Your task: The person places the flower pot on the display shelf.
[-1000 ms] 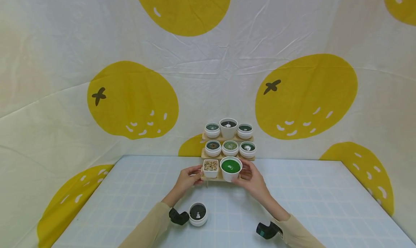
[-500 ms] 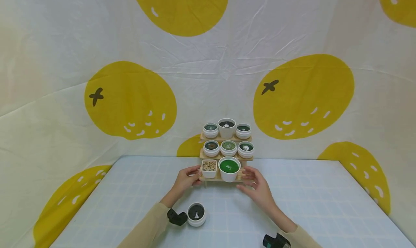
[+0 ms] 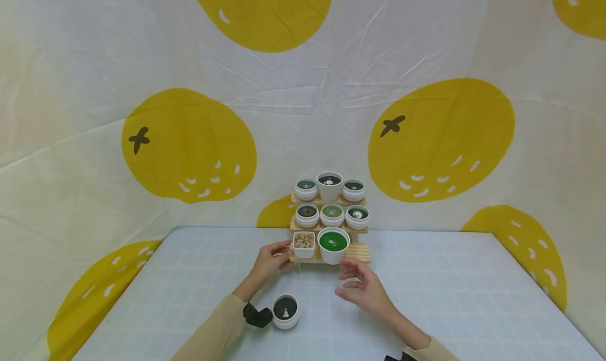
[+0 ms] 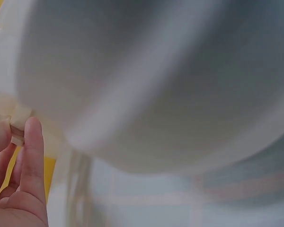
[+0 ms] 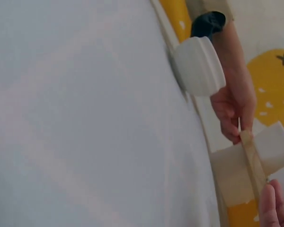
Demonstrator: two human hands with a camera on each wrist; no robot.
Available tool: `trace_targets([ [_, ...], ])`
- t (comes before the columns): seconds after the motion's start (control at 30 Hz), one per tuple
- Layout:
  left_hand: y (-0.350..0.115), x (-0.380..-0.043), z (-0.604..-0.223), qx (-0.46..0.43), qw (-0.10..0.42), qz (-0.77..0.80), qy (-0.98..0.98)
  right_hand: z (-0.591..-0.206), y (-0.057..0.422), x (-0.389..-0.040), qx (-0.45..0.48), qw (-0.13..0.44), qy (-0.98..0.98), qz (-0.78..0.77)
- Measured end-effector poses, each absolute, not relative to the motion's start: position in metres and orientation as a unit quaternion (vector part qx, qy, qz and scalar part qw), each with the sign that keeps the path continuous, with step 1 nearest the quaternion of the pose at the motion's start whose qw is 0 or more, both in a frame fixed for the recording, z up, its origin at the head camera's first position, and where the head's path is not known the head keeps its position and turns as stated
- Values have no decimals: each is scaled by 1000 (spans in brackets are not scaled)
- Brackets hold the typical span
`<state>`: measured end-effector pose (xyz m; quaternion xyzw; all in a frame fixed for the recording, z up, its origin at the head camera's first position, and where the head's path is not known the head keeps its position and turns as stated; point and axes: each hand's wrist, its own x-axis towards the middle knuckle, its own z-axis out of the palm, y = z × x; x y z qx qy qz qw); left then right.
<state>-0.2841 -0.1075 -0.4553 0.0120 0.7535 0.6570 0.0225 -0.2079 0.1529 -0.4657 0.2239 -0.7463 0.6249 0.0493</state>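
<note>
A three-tiered wooden stand (image 3: 358, 252) holds small white pots at the far middle of the table. My left hand (image 3: 271, 262) pinches the left end of its lowest tier; in the left wrist view thumb and finger (image 4: 33, 156) close on the wood. On that tier sit a square pot of beige grains (image 3: 304, 244) and a larger round pot with a green top (image 3: 333, 245). In front of the round pot, my right hand (image 3: 363, 288) hovers with loosely bent fingers, holding nothing. Near my left wrist stands a white pot with a dark top (image 3: 285, 311).
Several white pots with dark or green tops fill the upper tiers, such as the tall pot (image 3: 330, 186). The table (image 3: 454, 292) has a pale blue checked cover. A white cloth with yellow fruit prints (image 3: 303, 77) hangs behind.
My right hand has let go of the green-topped pot and drawn back toward me, baring the right end of the lowest tier. The left hand keeps its grip on the stand.
</note>
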Motion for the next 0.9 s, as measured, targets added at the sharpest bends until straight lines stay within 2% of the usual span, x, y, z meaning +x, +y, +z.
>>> trace_targets([
  [0.23, -108, -286, -459, 28, 18, 675, 737, -473, 146, -203, 255, -83, -730, 628],
  [0.37, -108, -286, -459, 26, 23, 672, 740, -478, 140, -202, 264, -126, -725, 623],
  [0.67, -108, -286, -459, 22, 24, 664, 747, -484, 121, -200, 286, -149, -712, 624],
  [0.9, -109, -286, -460, 28, 23, 666, 745, -482, 109, -198, 284, -146, -710, 628],
])
